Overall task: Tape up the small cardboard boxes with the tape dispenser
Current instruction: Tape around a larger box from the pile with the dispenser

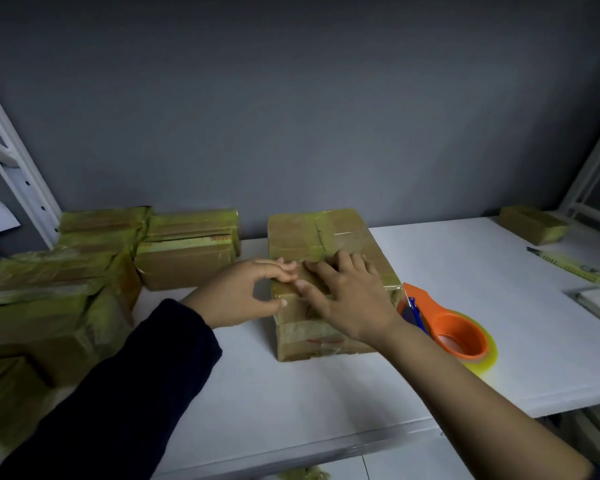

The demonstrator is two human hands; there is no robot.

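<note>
Left hand [250, 294] seemingly gripping box [326, 233] edge, right hand [347, 301] flat on top, tape dispenser [459, 336] beside

Position: one camera worn on the person's head, above the near edge of the white table [482, 292].
Direction: forward and down, toward the grey wall [291, 116].
Closeness: near; the left hand [253, 292] and right hand [343, 299] meet mid-frame on a cardboard box [329, 237].
Lens: wide-angle; shelf posts [28, 174] lean at both edges.
</note>
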